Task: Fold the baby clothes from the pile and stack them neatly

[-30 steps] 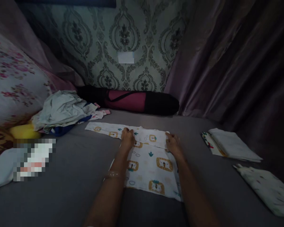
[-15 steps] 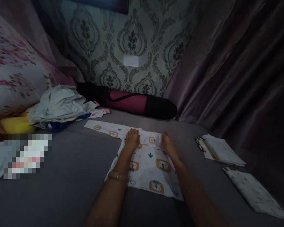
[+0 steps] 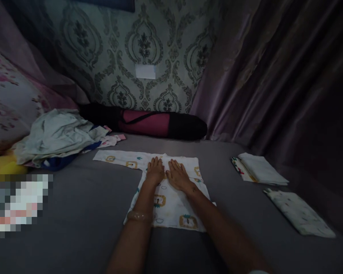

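Note:
A small white long-sleeved shirt with tan lion and green leaf prints lies spread on the grey bed sheet. Its left sleeve stretches out to the left, while the right sleeve is folded in across the upper body. My left hand rests flat on the upper middle of the shirt, fingers stretched out. Beside it, my right hand also lies flat, pressed on the folded part with its fingers extended. A bracelet circles my left wrist. Both forearms cover part of the shirt's lower half.
To the left sits a heap of crumpled clothes beside a yellow item. A black and maroon long bag lies along the wall. On the right are folded white cloths and a folded patterned garment. Curtains hang behind.
My right hand has moved left from the shirt's right edge onto its upper middle and flattened out. The left hand stays on the shirt. The view has shifted slightly to the right.

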A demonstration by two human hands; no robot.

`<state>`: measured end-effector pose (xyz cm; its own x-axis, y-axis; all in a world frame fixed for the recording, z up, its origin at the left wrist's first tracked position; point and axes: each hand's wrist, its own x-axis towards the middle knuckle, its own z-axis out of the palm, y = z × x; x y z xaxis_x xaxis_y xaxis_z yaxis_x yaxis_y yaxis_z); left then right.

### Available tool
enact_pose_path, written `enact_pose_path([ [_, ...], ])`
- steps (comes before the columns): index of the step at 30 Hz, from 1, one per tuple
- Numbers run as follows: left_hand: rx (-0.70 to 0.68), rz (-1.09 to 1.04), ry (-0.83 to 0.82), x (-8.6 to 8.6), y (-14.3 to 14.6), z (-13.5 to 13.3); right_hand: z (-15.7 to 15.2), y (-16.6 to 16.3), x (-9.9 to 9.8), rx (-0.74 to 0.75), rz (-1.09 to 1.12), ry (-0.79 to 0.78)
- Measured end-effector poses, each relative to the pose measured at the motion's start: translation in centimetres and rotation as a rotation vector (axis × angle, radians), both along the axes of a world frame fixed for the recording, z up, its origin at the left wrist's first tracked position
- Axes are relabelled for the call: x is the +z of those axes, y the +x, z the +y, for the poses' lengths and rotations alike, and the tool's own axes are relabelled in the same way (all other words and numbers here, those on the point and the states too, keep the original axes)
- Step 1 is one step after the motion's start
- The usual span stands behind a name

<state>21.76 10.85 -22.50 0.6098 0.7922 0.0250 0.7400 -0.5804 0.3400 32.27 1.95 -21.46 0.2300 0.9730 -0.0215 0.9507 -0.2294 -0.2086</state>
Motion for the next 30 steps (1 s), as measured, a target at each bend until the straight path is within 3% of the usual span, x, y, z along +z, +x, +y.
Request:
enact_pose_path([
  [9, 0.012, 0.013, 0.029, -0.3, 0.1, 0.1, -2.2, 2.9, 0.2, -0.172, -0.077, -0.003],
  [16, 0.002, 0.035, 0.09, -1.7, 0.4, 0.8, -3.0, 4.6, 0.4, -0.219, -0.076, -0.011],
  [30, 0.059, 0.083, 0.071, -1.5, 0.0, 0.7, -4.0, 6.1, 0.0, -0.284, -0.114, 0.021],
])
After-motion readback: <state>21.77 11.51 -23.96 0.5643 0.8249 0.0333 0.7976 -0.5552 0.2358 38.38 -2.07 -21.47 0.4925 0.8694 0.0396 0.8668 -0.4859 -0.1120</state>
